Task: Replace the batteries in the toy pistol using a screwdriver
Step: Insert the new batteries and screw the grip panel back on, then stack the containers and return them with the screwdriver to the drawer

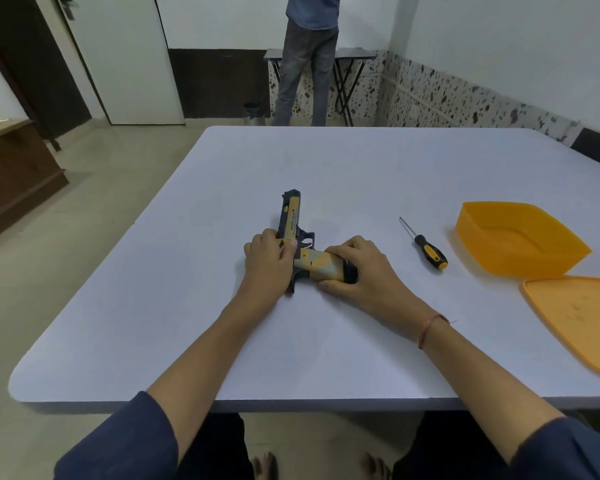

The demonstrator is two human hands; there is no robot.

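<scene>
A yellow and black toy pistol lies on the white table, barrel pointing away from me and grip pointing right. My left hand grips the rear of its slide, thumb on top. My right hand curls round the grip's end, where a black base piece shows between the fingers. A screwdriver with a black and yellow handle lies on the table right of my hands, untouched.
An orange plastic box stands at the right, its orange lid flat in front of it near the table's right edge. A person stands with their back turned by a folding table across the room.
</scene>
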